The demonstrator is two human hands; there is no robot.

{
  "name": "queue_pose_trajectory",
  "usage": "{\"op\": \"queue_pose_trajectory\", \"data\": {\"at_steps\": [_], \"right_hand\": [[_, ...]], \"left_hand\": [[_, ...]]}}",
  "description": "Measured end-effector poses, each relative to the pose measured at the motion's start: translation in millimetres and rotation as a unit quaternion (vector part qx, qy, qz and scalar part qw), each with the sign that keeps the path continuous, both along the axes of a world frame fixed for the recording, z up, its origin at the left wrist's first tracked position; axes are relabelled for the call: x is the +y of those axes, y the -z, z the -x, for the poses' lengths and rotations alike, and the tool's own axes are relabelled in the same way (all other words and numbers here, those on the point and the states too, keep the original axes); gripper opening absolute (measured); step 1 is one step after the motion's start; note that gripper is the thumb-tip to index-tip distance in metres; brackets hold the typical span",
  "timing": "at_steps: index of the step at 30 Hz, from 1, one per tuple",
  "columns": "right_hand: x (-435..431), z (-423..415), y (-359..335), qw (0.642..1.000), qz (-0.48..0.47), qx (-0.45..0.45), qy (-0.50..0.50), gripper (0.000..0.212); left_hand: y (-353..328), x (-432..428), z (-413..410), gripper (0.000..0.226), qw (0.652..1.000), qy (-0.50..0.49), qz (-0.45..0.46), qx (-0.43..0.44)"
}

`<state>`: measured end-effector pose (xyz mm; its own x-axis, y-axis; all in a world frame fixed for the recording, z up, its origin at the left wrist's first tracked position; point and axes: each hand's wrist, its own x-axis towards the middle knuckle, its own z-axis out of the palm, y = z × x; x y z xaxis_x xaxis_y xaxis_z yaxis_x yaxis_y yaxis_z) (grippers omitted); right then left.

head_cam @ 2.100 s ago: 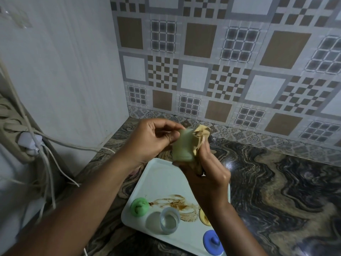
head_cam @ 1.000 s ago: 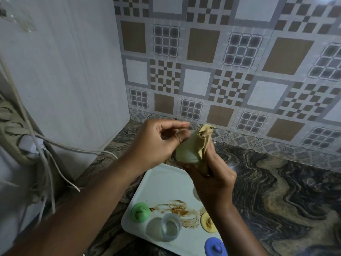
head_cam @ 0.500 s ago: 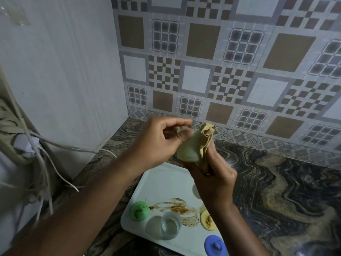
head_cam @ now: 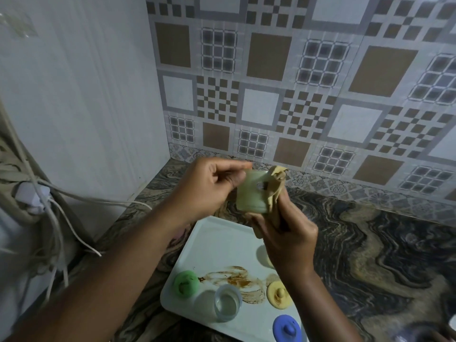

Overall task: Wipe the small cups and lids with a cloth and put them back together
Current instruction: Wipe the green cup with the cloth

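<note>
The dark marbled surface [head_cam: 370,255] runs into a corner where a pale panelled wall [head_cam: 74,95] meets the patterned tile backsplash [head_cam: 296,82], and loose white cables [head_cam: 56,218] hang along its left edge. On the surface, toward its near edge, lies my white tray [head_cam: 217,245], smeared across its middle with a brown stain [head_cam: 237,282]. Above the tray's far end I hold both hands in the air. My left hand [head_cam: 209,186] has its fingers curled and its thumb and fingertips closed on the left side of a small cup [head_cam: 251,193], which is pale green, translucent, a little blurred, and tipped so that its rim leans to the left. My right hand [head_cam: 288,238] grips a tan cloth [head_cam: 275,191] bunched in its closed fingers; the cloth is pressed against the cup's right side and stands up in a crumpled peak above it. I cannot tell how far the cloth goes into the cup. Along the tray's near edge sit the smaller pieces: a green lid [head_cam: 186,283] at the left, just beside the stain; a clear small cup [head_cam: 227,302] standing upright and open next to it; a yellow lid [head_cam: 280,294] with a knob on top, to the right of the stain; and a blue lid [head_cam: 287,329], also knobbed, at the near right corner.
</note>
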<state>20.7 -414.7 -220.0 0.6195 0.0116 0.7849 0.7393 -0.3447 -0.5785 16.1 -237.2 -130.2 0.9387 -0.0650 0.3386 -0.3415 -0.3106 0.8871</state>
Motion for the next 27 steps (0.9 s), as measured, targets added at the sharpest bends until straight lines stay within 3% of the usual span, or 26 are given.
{"op": "queue_pose_trajectory", "data": {"at_steps": [4,7,11,14,19,21,24,27], "right_hand": [[-2,3,-9,0.999,-0.029,-0.009,-0.016,0.071],[2,4,-5,0.999,0.011,-0.033,0.012,0.067],[3,3,3,0.996,0.059,-0.060,0.038,0.063],[1,4,-1,0.999,0.016,-0.038,0.025,0.072],[2,6,-10,0.996,-0.084,0.026,-0.033,0.079],[3,5,-9,0.998,-0.052,0.006,-0.041,0.077],[4,3,-4,0.997,0.049,-0.057,0.008,0.069],[2,1,-1,0.997,0.041,-0.061,0.009,0.073]], "left_hand": [[-3,6,-5,0.024,0.998,0.012,0.041,0.038],[-4,1,-5,0.022,0.996,0.016,0.073,0.041],[-2,-8,4,0.024,0.999,0.011,-0.017,-0.034],[-1,-4,5,0.027,0.999,0.002,-0.011,-0.033],[-1,7,-1,0.022,0.997,0.007,0.063,0.047],[0,6,-2,0.021,0.993,0.012,0.097,0.071],[0,3,-2,0.023,0.998,0.016,0.050,0.033],[0,-2,1,0.023,1.000,0.022,0.019,-0.007]]}}
